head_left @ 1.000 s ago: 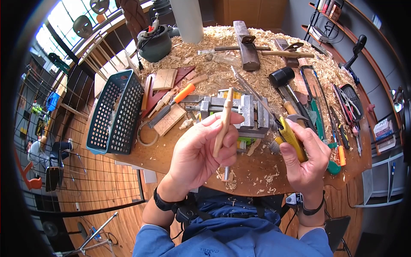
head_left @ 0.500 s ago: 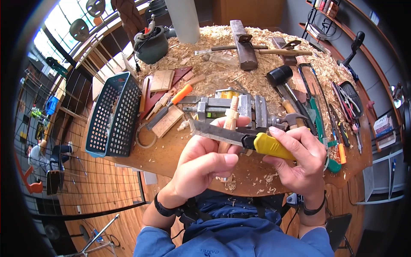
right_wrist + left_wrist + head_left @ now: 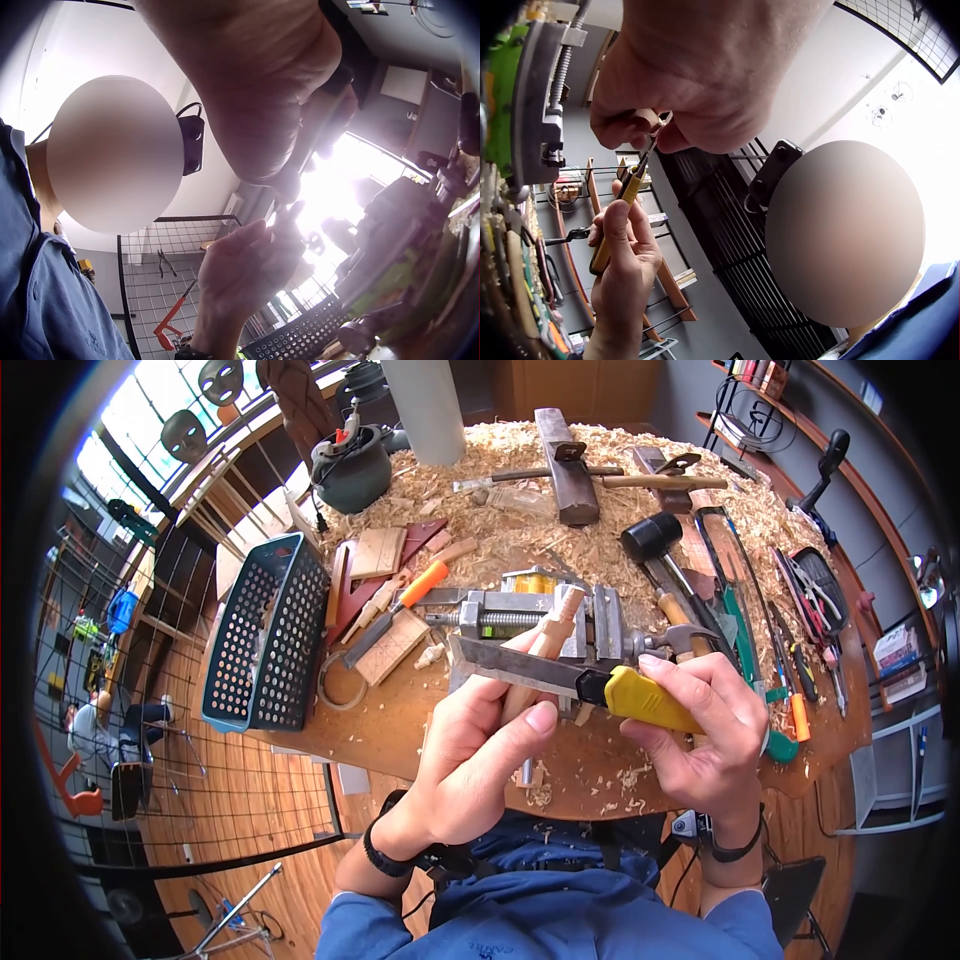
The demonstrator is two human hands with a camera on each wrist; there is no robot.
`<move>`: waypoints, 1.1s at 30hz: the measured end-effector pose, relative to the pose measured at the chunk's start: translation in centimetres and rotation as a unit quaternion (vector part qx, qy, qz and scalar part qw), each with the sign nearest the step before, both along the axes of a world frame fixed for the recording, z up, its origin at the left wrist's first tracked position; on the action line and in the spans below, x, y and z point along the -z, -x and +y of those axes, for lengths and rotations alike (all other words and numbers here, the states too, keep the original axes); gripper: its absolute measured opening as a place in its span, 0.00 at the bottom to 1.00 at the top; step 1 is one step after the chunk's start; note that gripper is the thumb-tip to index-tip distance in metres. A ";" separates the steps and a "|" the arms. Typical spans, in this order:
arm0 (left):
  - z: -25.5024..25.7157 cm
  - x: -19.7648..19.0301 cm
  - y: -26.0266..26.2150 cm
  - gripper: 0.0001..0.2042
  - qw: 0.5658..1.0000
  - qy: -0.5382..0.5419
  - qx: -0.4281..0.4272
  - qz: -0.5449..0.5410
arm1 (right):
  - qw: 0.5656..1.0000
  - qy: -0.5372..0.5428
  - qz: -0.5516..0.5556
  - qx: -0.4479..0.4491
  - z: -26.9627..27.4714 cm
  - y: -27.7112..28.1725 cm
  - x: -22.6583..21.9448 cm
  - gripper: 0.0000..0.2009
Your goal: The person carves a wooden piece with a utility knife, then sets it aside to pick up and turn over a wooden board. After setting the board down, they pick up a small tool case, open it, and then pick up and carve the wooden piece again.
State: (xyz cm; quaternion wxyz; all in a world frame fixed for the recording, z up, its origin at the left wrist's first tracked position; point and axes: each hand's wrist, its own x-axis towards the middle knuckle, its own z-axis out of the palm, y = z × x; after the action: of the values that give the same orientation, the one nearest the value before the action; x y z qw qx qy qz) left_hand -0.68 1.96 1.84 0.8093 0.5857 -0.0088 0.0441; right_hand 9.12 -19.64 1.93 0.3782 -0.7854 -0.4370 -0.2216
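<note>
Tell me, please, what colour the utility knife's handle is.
The handle is yellow, which shows best in the head view.

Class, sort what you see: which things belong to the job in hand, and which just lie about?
In the job:
pale carved wooden stick, in the left hand
yellow-handled, steel-bladed knife, in the right hand

Lying about:
black-headed mallet
orange-handled chisel
teal perforated basket
dark wooden hand plane

Knife handle [image 3: 650, 700]: yellow. Left basket [image 3: 268, 632]: dark teal, dotted with holes. Chisel handle [image 3: 423, 583], left: orange. Far mallet head [image 3: 652, 537]: black. Shirt [image 3: 560, 930], near: blue.
</note>
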 end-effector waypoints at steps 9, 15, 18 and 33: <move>-0.2 -1.1 -0.3 0.29 0.996 0.061 0.052 0.043 | 0.999 0.005 0.010 -0.038 0.4 0.3 0.1 0.26; -0.4 -0.9 -0.1 0.27 0.999 -0.002 0.047 0.028 | 0.998 0.003 0.013 -0.056 0.2 0.7 -0.1 0.26; -0.4 -0.6 0.0 0.26 0.999 -0.020 0.037 0.017 | 0.998 0.009 0.018 -0.052 0.0 0.7 -0.1 0.27; -0.3 -0.4 0.2 0.23 0.998 -0.055 0.036 -0.020 | 0.998 0.036 0.009 -0.054 -0.2 0.9 -0.2 0.27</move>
State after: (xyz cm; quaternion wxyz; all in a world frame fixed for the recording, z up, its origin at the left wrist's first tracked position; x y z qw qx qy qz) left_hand -0.86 1.70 2.25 0.7768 0.6273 -0.0479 0.0262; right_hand 8.24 -19.82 2.15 0.3650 -0.7759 -0.4827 -0.1781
